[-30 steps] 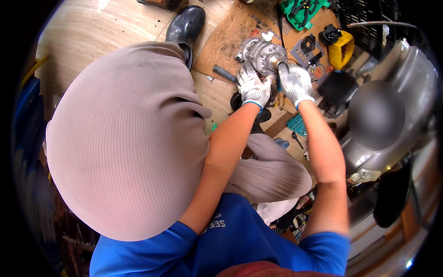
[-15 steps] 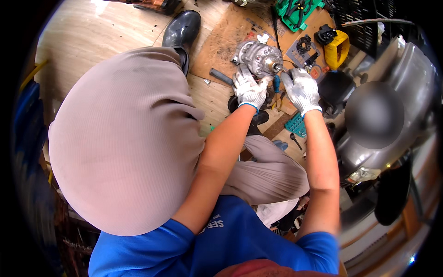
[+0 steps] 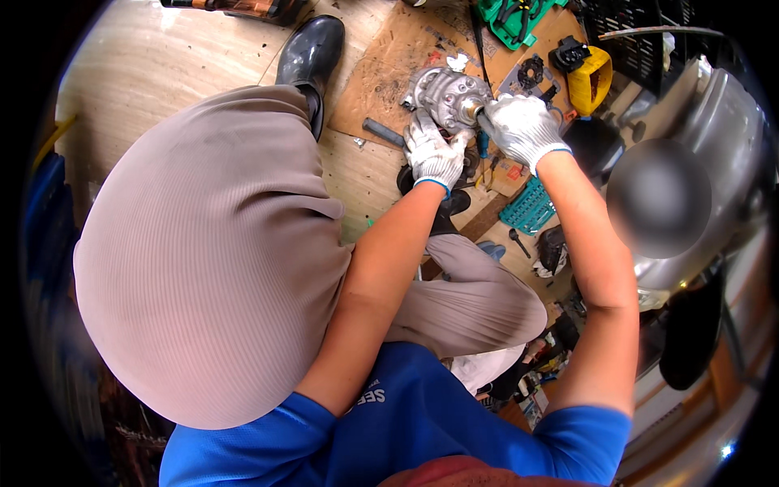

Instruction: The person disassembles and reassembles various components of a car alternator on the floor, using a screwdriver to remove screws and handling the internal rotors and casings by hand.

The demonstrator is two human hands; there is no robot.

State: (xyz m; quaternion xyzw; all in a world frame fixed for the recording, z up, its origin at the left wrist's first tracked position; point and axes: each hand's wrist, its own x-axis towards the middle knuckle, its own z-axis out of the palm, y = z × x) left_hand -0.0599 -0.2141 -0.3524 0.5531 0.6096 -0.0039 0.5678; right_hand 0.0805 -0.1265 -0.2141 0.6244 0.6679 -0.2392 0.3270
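A silver cast-metal housing (image 3: 449, 96) with a short shaft sticking out of its right side lies on a sheet of cardboard (image 3: 365, 101). White knit gloves cover both of my hands. My left hand (image 3: 435, 152) grips the near side of the housing, thumb toward the shaft end. At the right, my right hand (image 3: 522, 130) is closed around the end of the shaft, with fingers curled over it; the shaft's tip is hidden. A blue-handled screwdriver (image 3: 484, 146) lies just below the shaft, between my hands.
A dark grey bar-like handle (image 3: 383, 132) lies left of my left hand. Beyond the housing is a green tool case (image 3: 510, 24). To the right sit a yellow-framed object (image 3: 592, 81) and a large silver-grey panel (image 3: 726, 130). A teal plastic tray (image 3: 527, 207) lies nearer me.
My right hand has moved slightly left and closed over the shaft end, its elbow swinging outward. My left hand keeps its place on the housing. The whole view has shifted slightly.
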